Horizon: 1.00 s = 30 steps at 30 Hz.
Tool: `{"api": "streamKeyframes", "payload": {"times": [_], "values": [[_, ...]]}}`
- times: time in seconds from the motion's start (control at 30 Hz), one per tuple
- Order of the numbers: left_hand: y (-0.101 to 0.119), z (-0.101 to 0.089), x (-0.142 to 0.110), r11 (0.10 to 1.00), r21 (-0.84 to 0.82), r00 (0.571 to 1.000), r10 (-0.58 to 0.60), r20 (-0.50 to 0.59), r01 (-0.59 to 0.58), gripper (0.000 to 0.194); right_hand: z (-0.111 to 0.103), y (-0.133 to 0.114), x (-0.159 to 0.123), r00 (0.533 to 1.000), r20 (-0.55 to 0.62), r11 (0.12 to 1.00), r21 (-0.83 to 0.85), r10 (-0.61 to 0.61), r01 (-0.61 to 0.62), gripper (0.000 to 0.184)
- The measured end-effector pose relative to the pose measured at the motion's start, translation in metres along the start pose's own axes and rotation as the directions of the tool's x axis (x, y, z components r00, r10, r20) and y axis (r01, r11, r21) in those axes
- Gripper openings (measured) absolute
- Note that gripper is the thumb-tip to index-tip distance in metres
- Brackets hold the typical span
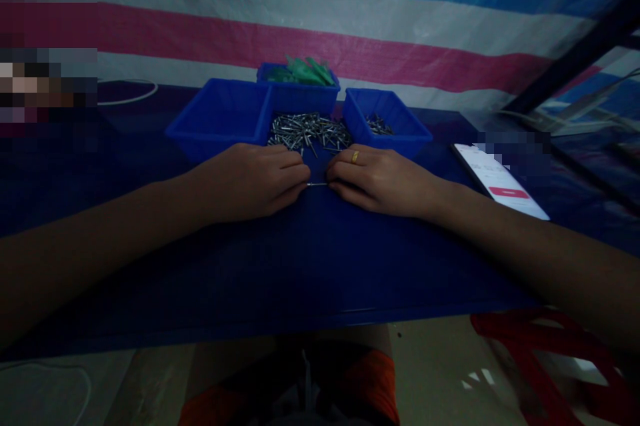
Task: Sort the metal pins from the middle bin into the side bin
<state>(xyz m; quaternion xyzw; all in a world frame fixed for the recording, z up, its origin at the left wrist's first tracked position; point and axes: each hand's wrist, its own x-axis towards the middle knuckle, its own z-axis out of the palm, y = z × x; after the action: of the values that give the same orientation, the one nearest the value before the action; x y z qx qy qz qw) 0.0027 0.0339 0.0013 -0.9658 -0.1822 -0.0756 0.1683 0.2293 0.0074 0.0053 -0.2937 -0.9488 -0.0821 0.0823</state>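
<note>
My left hand (255,179) and my right hand (377,179) meet over the front middle of the blue table, knuckles up. A thin silvery rivet (317,185) lies level between them, one end pinched in the fingertips of each. My right hand wears a gold-coloured ring (355,157). Just beyond the fingers is a loose pile of similar metal rivets (307,129). To the right of the pile, a blue bin (417,131) has some of these pieces inside. The left blue bin (193,129) shows no contents from here.
Behind the pile, another blue bin (325,98) holds green plastic packets (305,71). A lit phone (505,183) rests by my right forearm. The table's front edge (300,335) runs above my lap. A red stool (545,353) stands at lower right. A striped tarp (280,33) hangs behind.
</note>
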Motion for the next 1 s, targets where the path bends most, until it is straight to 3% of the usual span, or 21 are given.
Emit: {"api": "streamKeyframes", "payload": {"times": [0.67,1.0], "values": [[0.0004,-0.0005,-0.0003,1.000,-0.007,1.000,-0.012,0.000,0.012,0.027,0.0010,-0.0004,-0.0005,0.999,-0.020,0.999,0.006,0.034,-0.034,0.022],[0.0006,0.0013,-0.0001,1.000,-0.021,1.000,-0.018,-0.011,0.018,0.024,0.0002,-0.0020,-0.0007,0.996,-0.083,1.000,0.016,0.015,-0.014,0.021]]}}
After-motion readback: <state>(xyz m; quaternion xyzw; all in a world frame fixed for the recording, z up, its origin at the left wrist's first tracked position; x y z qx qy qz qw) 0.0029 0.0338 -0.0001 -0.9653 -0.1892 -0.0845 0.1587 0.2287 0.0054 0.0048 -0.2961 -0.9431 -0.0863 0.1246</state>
